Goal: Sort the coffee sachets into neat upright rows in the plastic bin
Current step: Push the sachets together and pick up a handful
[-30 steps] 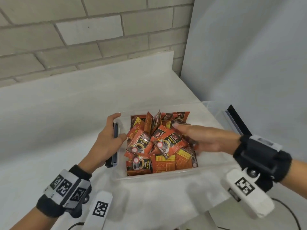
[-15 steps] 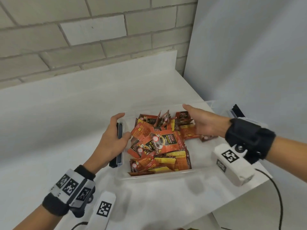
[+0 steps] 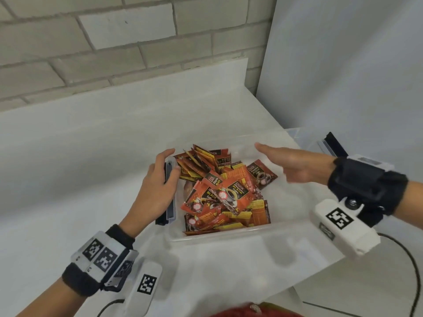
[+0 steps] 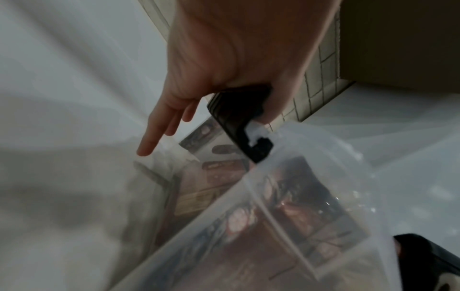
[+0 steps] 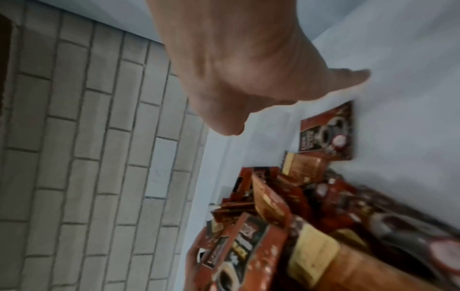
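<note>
A clear plastic bin (image 3: 229, 232) sits on the white counter and holds several red and orange coffee sachets (image 3: 224, 193) in a loose heap against its left side. One sachet (image 3: 261, 175) lies flat a little apart on the right. My left hand (image 3: 158, 179) grips the bin's left rim at the black latch (image 3: 168, 193), with the thumb inside the bin. In the left wrist view the palm covers that latch (image 4: 239, 114) above the bin wall (image 4: 286, 196). My right hand (image 3: 274, 159) hovers over the bin's right half, fingers straight and holding nothing. The right wrist view shows the heap (image 5: 298, 216) below it.
The counter's right edge runs close beside the bin, with a grey panel (image 3: 343, 65) behind it and a brick wall (image 3: 114, 53) at the back. A second black latch (image 3: 334, 145) sticks up at the bin's right end. A black cable (image 3: 407, 259) hangs off my right wrist.
My right hand has come out of the sachets and lifted back to the right. The heap has shifted toward the left wall, with one sachet left lying apart. My left hand stays on the latch.
</note>
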### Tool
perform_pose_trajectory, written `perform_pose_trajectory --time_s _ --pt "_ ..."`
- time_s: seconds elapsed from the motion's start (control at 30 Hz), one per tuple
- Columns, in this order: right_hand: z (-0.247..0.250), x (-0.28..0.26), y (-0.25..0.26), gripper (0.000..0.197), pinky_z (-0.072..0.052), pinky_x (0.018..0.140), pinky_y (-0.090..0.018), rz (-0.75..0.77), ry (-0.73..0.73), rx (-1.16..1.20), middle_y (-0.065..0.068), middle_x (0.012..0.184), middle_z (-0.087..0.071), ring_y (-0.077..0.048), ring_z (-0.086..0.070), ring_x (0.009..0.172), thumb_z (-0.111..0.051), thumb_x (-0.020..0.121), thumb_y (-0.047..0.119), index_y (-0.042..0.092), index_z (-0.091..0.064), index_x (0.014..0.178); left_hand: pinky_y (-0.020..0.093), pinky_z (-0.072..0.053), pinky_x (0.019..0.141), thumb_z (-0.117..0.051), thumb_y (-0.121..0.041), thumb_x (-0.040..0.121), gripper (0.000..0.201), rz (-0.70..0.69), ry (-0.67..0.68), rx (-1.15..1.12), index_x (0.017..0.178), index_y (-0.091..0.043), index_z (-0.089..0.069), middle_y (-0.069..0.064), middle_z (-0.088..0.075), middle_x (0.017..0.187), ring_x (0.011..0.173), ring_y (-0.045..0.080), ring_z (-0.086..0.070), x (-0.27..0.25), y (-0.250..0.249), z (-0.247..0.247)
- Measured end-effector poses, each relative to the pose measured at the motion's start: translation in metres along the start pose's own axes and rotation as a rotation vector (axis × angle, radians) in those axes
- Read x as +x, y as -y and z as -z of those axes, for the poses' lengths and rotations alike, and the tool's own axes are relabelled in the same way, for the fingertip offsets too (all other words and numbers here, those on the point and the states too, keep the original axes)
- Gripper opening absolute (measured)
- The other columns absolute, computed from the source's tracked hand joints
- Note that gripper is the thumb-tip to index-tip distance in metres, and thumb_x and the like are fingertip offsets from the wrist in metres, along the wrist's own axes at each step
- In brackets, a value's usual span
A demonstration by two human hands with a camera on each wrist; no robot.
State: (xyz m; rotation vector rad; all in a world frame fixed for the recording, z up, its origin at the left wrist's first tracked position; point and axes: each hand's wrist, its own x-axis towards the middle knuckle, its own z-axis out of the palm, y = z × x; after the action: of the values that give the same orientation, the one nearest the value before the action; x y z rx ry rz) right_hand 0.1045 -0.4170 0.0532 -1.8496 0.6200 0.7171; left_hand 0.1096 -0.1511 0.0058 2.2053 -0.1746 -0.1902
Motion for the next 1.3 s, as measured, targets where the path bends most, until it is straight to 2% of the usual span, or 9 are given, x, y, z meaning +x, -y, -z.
perform_pose_trajectory --time_s 0.1,0.23,0.33,0.43,0.63,0.8,0.97,1.1,1.3 --pt "-0.020 -0.007 -0.006 0.063 -0.017 0.113 -0.063 0.009 0.179 0.018 -0.003 0.156 -0.030 -0.024 -0.026 0.142 -0.026 0.096 0.062 0.025 -0.036 0.146 0.027 -0.035 0.086 -0.034 -0.039 0.101 0.037 -0.007 -0.031 -0.010 0.137 -0.042 -0.029 0.008 -0.049 0.128 0.105 0.017 -0.052 -0.001 0.001 -0.002" --pt "-0.049 -0.013 -0.002 0.060 -0.039 0.109 -0.044 0.031 0.390 0.129 -0.002 0.123 -0.067 -0.018 -0.059 0.117 -0.029 0.094 0.064 0.024 -0.055 0.130 0.025 -0.033 0.085 -0.034 -0.036 0.101 0.038 -0.015 -0.049 0.001 0.138 -0.039 -0.030 0.007 -0.046 0.126 0.098 0.011 -0.049 -0.002 -0.003 -0.002" --pt "-0.039 -0.027 -0.002 0.056 -0.030 0.115 -0.046 0.019 0.342 0.087 0.001 0.130 -0.058 -0.019 -0.051 0.121 -0.027 0.093 0.066 0.030 -0.058 0.122 0.019 -0.033 0.079 -0.034 -0.035 0.101 0.038 -0.020 -0.041 0.010 0.139 -0.038 -0.029 0.004 -0.043 0.122 0.088 -0.003 -0.047 -0.002 -0.004 -0.001" --pt "-0.022 -0.039 -0.012 0.066 -0.013 0.119 -0.052 0.002 0.207 0.068 -0.006 0.159 -0.020 -0.029 -0.015 0.147 -0.026 0.094 0.064 0.028 -0.025 0.149 0.019 -0.034 0.080 -0.033 -0.035 0.101 0.038 -0.012 -0.048 0.008 0.140 -0.037 -0.029 0.003 -0.041 0.120 0.090 0.004 -0.048 -0.003 -0.007 -0.002" --pt "-0.062 -0.028 -0.025 0.071 -0.038 0.111 -0.044 0.015 0.521 0.132 0.007 0.144 -0.050 -0.013 -0.050 0.130 -0.041 0.084 0.075 0.033 -0.043 0.142 0.019 -0.032 0.080 -0.034 -0.033 0.102 0.038 0.010 -0.065 0.005 0.139 -0.037 -0.030 0.003 -0.040 0.117 0.097 0.011 -0.044 -0.004 -0.008 -0.001" --pt "-0.042 -0.027 -0.026 0.049 -0.050 0.096 -0.037 0.047 0.489 0.160 0.013 0.093 -0.072 -0.009 -0.067 0.090 -0.036 0.092 0.063 0.032 -0.054 0.126 0.015 -0.034 0.076 -0.033 -0.034 0.102 0.039 0.008 -0.064 0.030 0.140 -0.038 -0.028 0.001 -0.037 0.118 0.089 0.005 -0.044 -0.004 -0.007 0.002" --pt "-0.030 -0.033 -0.024 0.081 -0.033 0.113 -0.044 0.055 0.266 0.009 -0.002 0.153 -0.032 -0.026 -0.038 0.134 -0.048 0.080 0.070 0.027 -0.033 0.147 -0.001 -0.037 0.062 -0.035 -0.036 0.101 0.041 0.008 -0.034 0.080 0.141 -0.037 -0.026 0.001 -0.034 0.119 0.083 -0.004 -0.045 -0.003 -0.010 0.007" --pt "-0.027 -0.045 -0.017 0.051 -0.043 0.090 -0.022 0.347 -0.004 -0.097 0.011 0.130 -0.051 -0.008 -0.049 0.119 -0.057 0.084 0.056 0.029 -0.049 0.126 0.014 -0.032 0.092 -0.045 -0.039 0.096 0.046 -0.144 -0.144 0.166 0.140 -0.032 -0.032 -0.004 -0.034 0.122 0.113 0.008 -0.037 -0.005 -0.020 0.022" --pt "-0.047 -0.043 -0.008 0.073 -0.043 0.092 -0.016 0.607 0.099 -0.441 0.012 0.128 -0.051 -0.001 -0.050 0.113 -0.073 0.076 0.048 0.029 -0.039 0.138 0.005 -0.035 0.077 -0.058 -0.037 0.087 0.032 -0.331 0.137 0.296 0.118 -0.031 -0.050 -0.017 -0.060 0.099 0.102 -0.002 -0.044 -0.016 -0.048 0.043"
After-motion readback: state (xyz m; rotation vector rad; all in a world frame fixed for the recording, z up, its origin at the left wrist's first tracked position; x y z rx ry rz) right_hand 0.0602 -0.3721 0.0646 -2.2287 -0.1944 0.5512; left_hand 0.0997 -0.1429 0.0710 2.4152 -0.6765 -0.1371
